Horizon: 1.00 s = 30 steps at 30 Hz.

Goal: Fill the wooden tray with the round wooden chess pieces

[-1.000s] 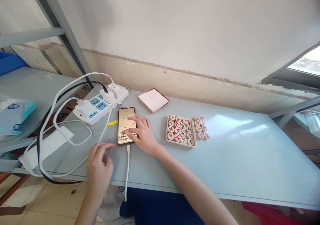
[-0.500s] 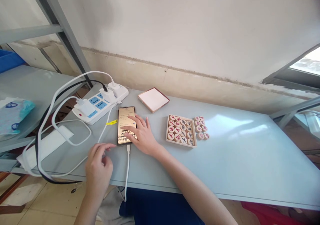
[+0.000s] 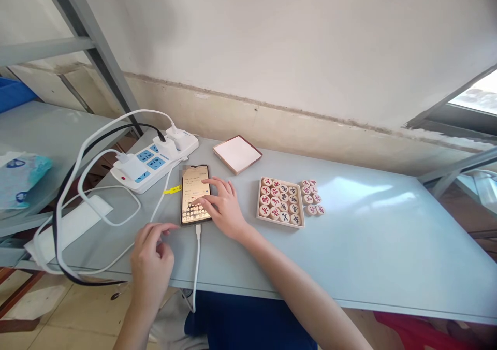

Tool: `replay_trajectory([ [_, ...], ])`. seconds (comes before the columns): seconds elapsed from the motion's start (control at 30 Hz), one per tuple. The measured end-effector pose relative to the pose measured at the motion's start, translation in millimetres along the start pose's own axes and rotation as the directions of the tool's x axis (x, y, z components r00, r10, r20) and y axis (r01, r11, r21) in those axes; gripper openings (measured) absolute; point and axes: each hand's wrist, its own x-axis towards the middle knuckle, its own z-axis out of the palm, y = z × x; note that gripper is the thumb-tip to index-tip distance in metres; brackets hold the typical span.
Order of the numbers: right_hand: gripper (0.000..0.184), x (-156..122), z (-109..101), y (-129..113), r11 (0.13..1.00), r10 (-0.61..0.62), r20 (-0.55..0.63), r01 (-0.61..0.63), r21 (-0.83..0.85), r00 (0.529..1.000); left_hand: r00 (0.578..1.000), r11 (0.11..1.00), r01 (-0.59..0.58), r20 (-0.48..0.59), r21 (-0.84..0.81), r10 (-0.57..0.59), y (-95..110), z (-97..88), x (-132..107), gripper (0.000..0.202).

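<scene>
A smartphone (image 3: 191,187) lies face up on the grey table, its screen lit with a keyboard in the lower part. My right hand (image 3: 224,209) is over the phone's right side, fingers apart and holding nothing; whether a fingertip touches the glass I cannot tell. Just left of the phone's lower corner is my left hand (image 3: 152,249), its index finger stretched toward the phone and the other fingers bent, nothing visible in it. A white charging cable (image 3: 197,262) is plugged into the phone's bottom end.
Right of the phone stands a box (image 3: 281,224) of Chinese chess pieces, with several loose pieces (image 3: 311,197) beside it. Its shallow lid (image 3: 237,154) lies near the wall. A white power strip (image 3: 145,181) with plugs and looping cables (image 3: 79,184) takes up the left side.
My right hand has drawn slightly to the right, uncovering more of the phone screen. My left hand stays almost where it was. The view has shifted a little.
</scene>
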Motion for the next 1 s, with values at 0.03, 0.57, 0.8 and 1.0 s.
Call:
replay_trajectory([
  [0.03,0.033,0.1,-0.2,0.8,1.0,0.003,-0.003,-0.002,0.019,1.0,1.0,1.0,0.002,0.001,-0.001,-0.002,0.0,0.0,0.0,0.038],
  [0.57,0.034,-0.1,-4.3,-1.1,0.997,-0.05,0.101,0.044,0.061,0.994,0.999,1.0,0.031,0.012,0.003,-0.031,1.4,-0.8,0.6,0.036],
  [0.8,0.03,-0.5,-2.8,0.5,0.996,-0.069,0.097,0.063,0.062,0.993,0.999,1.0,0.029,0.019,0.003,-0.029,0.2,-0.5,0.6,0.036],
  [1.0,0.031,-0.8,-2.6,-1.5,0.997,-0.057,0.116,0.05,0.058,0.992,1.0,1.0,0.023,0.016,-0.001,-0.023,1.2,-1.1,1.2,0.036],
])
